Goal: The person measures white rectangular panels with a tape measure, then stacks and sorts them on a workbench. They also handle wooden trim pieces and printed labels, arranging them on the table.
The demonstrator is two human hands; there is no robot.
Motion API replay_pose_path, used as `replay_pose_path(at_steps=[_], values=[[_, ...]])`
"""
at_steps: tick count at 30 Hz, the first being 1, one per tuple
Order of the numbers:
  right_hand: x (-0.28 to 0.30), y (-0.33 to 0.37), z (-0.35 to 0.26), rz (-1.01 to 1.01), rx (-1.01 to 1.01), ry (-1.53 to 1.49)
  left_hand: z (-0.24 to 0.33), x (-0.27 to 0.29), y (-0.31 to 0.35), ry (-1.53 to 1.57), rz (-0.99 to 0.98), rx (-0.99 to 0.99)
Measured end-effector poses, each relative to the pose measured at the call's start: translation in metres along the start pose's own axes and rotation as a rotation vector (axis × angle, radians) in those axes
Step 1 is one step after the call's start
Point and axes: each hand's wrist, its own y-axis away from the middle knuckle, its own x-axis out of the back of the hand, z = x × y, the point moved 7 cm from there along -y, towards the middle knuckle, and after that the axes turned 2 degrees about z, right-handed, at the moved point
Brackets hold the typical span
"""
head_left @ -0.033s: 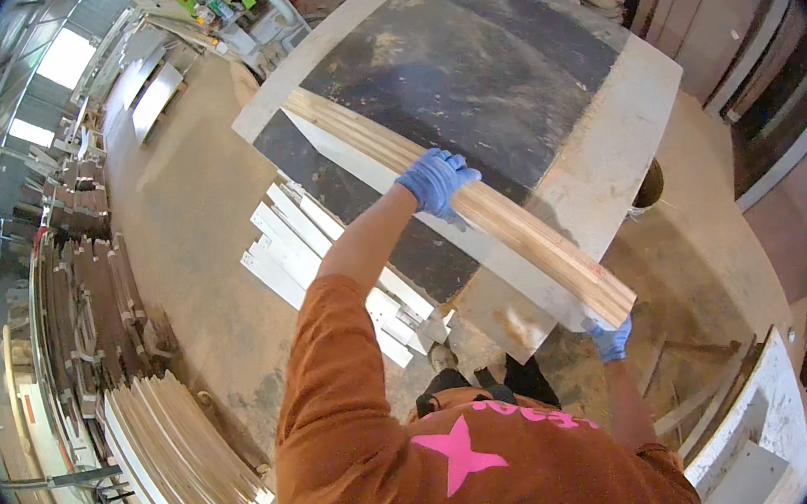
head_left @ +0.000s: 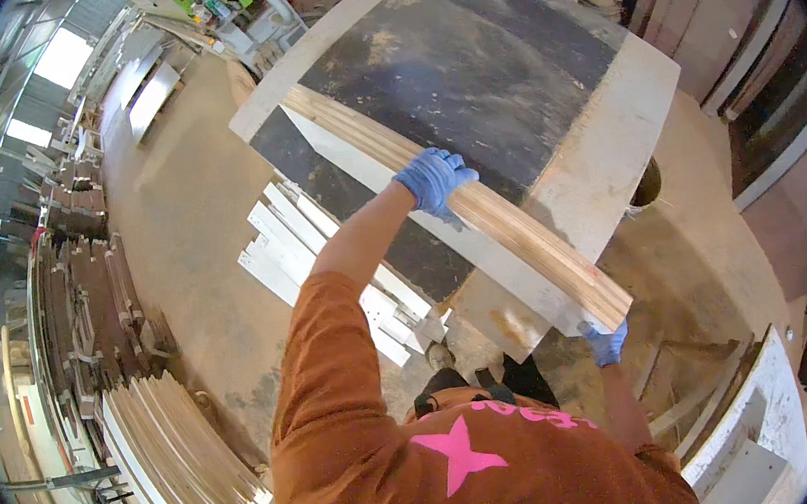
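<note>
A long wooden beam [head_left: 533, 241] with a striped brown top and a white side lies slantwise across the near part of a worktable. I cannot tell whether it is one piece or several boards pressed together. My left hand [head_left: 435, 181], in a blue glove, grips it from above near its middle, fingers curled over the far edge. Down at the near right end, my right hand [head_left: 605, 340], also gloved in blue, holds the beam from below; part of its fingers is hidden. The worktable [head_left: 461, 64] has a dark, scuffed top with a pale border.
White boards [head_left: 286, 236] lie left of the table, near my feet. A stack of brown and white boards [head_left: 182, 460] stands lower left, dark bundled pieces [head_left: 92, 300] beyond it. A bucket [head_left: 647, 187] is by the table's right side; panels [head_left: 697, 14] lean at right.
</note>
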Motion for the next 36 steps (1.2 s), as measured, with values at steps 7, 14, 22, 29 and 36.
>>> replay_pose_path(at_steps=[7, 14, 22, 29, 36], values=[[0.048, 0.019, 0.0, 0.068, -0.048, -0.032, 0.036, 0.016, -0.04, 0.037, -0.108, -0.102], [0.105, 0.033, 0.012, -0.022, -0.641, 0.191, 0.099, -0.03, -0.109, 0.349, -0.467, -0.27], [0.084, 0.061, 0.093, 0.064, -1.04, 0.214, 0.105, -0.158, -0.075, 0.288, -0.034, 0.167], [0.081, 0.107, 0.123, 0.396, -0.881, -0.077, 0.13, -0.192, 0.061, 0.312, 0.119, 0.223], [0.061, 0.176, 0.08, 0.549, -0.792, 0.162, 0.142, -0.213, 0.127, 0.096, 0.119, -0.135]])
